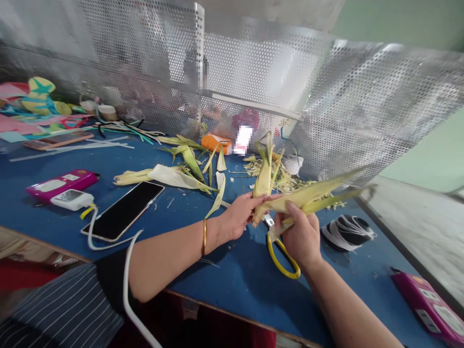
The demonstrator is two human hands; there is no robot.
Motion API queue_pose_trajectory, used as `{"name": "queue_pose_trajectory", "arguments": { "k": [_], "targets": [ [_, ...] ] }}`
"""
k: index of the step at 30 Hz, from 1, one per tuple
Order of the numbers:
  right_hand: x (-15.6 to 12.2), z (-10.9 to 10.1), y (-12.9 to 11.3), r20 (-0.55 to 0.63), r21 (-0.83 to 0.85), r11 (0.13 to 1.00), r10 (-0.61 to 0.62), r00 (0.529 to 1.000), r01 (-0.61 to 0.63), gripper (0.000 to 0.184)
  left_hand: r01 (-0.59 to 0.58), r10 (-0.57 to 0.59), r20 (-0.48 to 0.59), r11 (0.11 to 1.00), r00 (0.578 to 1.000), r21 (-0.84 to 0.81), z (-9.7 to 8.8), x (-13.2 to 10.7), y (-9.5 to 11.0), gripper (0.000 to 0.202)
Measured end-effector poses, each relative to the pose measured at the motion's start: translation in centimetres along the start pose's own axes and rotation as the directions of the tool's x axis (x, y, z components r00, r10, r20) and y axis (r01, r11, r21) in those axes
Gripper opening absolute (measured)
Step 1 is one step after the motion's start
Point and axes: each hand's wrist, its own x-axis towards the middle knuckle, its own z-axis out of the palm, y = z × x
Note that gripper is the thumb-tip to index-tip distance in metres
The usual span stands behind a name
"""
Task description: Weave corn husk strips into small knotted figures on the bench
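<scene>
My left hand (239, 215) and my right hand (300, 234) are both closed on pale green-yellow corn husk leaves (308, 195) held just above the blue table (232, 270). One leaf stretches far to the right; another stands upright (263, 174) from my left hand. Yellow-handled scissors (281, 256) lie on the table under my right hand. A gold bangle (205, 237) circles my left wrist.
More husk leaves (177, 176) and scraps (282, 181) are scattered behind. A black phone (123, 210) on a white cable, a white power bank (71, 199) and a pink device (60, 183) lie left. A black-white spool (348, 233) sits right, a pink device (429, 304) far right. Perforated metal screens (326, 106) stand behind.
</scene>
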Motion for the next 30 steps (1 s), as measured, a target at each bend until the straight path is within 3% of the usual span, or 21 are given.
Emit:
{"name": "queue_pose_trajectory", "arguments": {
  "k": [4,7,11,16,19,25,30],
  "targets": [
    [-0.1,0.3,0.0,0.151,0.097,0.993,0.058,0.987,-0.073,0.025,-0.070,0.074,-0.031,0.991,0.997,0.115,0.8,-0.4,-0.7,0.017],
    [0.0,0.5,0.2,0.142,0.171,0.975,0.121,0.983,-0.144,0.030,-0.090,0.095,-0.049,0.990,0.994,0.105,1.7,-0.9,-1.2,0.017],
    [0.3,0.2,-0.4,0.127,0.254,0.923,0.266,0.956,-0.290,0.034,-0.008,0.010,-0.069,0.999,0.998,0.037,2.3,-1.4,-1.1,0.018],
    [0.7,-0.5,-1.9,0.346,0.282,0.869,0.302,0.888,-0.406,0.048,0.125,-0.109,0.138,0.986,0.984,-0.114,1.6,-1.4,-0.5,0.024],
    [0.6,-0.6,-2.2,0.394,0.286,0.873,0.268,0.879,-0.395,0.050,0.240,-0.189,0.242,0.949,0.952,-0.204,1.1,-1.1,-0.4,0.030],
    [0.4,-1.5,-2.9,0.338,0.234,0.922,0.220,0.915,-0.308,0.051,0.374,-0.246,0.392,0.879,0.887,-0.295,-0.1,-0.6,0.5,0.039],
    [1.1,-1.9,-3.9,0.141,0.275,0.951,0.105,0.985,-0.140,0.041,0.232,-0.110,0.333,0.905,0.937,-0.355,-1.5,0.1,1.8,0.036]
  ]
}}
